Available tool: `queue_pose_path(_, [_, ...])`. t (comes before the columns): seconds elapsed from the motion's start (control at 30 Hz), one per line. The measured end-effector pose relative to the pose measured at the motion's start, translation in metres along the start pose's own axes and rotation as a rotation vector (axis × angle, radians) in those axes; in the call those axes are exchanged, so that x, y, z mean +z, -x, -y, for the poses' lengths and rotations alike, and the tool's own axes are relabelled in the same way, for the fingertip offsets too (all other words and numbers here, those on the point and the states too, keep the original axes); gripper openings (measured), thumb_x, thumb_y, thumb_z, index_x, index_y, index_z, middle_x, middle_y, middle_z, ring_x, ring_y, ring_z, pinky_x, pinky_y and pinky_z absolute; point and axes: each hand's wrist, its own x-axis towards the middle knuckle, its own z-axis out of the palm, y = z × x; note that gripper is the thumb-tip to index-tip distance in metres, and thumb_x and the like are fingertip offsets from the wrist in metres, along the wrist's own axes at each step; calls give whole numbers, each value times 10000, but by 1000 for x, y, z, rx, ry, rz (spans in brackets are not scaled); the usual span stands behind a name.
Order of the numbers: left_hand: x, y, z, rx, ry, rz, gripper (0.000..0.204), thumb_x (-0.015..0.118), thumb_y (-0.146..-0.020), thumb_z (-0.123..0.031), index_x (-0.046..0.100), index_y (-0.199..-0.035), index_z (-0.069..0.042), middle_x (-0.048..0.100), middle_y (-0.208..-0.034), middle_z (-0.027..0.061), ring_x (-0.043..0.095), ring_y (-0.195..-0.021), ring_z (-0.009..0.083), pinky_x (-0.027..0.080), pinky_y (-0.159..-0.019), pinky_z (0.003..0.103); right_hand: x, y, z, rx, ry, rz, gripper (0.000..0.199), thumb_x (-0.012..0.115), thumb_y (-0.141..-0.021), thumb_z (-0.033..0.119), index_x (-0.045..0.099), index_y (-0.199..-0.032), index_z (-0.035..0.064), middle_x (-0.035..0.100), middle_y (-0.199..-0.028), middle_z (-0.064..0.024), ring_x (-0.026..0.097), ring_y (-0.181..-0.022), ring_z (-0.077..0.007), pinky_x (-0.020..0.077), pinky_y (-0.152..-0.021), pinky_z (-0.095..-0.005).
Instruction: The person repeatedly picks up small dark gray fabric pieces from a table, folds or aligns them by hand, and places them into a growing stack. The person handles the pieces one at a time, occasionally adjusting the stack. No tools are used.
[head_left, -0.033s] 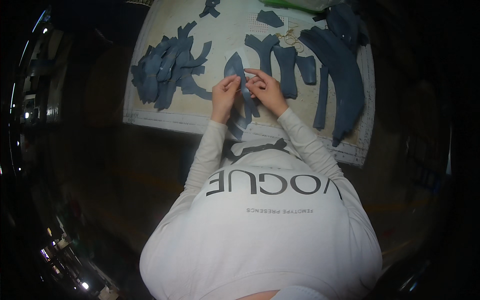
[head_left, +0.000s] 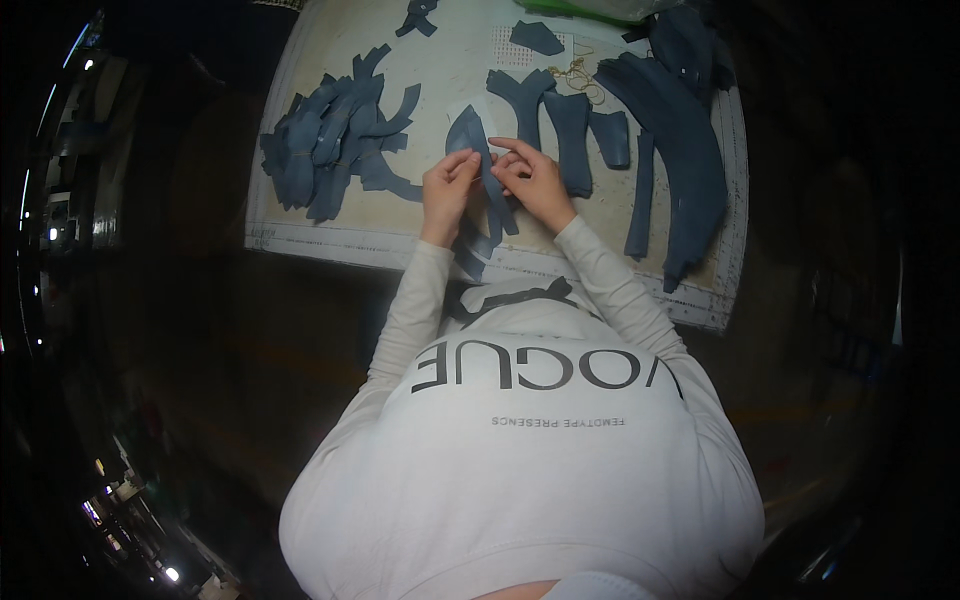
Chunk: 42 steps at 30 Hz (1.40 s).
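Note:
A dark blue cut fabric piece (head_left: 465, 130) with a pointed tip rises between my hands near the table's front edge. My left hand (head_left: 447, 195) is closed, thumb and fingers pinching the piece's left side. Just right of it my right hand (head_left: 537, 183) has its thumb and fingers drawn together at the fabric's edge, the index finger partly extended. What the right fingertips hold is too small to make out. Below the hands, narrow blue fabric strips (head_left: 476, 243) trail toward the table edge.
On the pale table (head_left: 320, 243) a heap of blue fabric pieces (head_left: 330, 140) lies left. To the right are a Y-shaped piece (head_left: 525, 95), a wide piece (head_left: 570, 140), and a long curved stack (head_left: 695, 170). Tan cord (head_left: 578, 78) lies behind, near a green bag (head_left: 590, 8).

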Motion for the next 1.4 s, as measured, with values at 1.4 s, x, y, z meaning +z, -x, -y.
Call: queue_pose_path(1.4, [176, 8, 88, -676, -474, 991, 357, 411, -959, -221, 617, -900, 65, 671, -776, 140, 663, -657, 185, 538, -577, 240, -199, -31, 5, -21, 1499, -181, 149, 564, -772, 32, 673, -862, 78, 645, -929, -143, 650, -800, -314, 528, -674, -412])
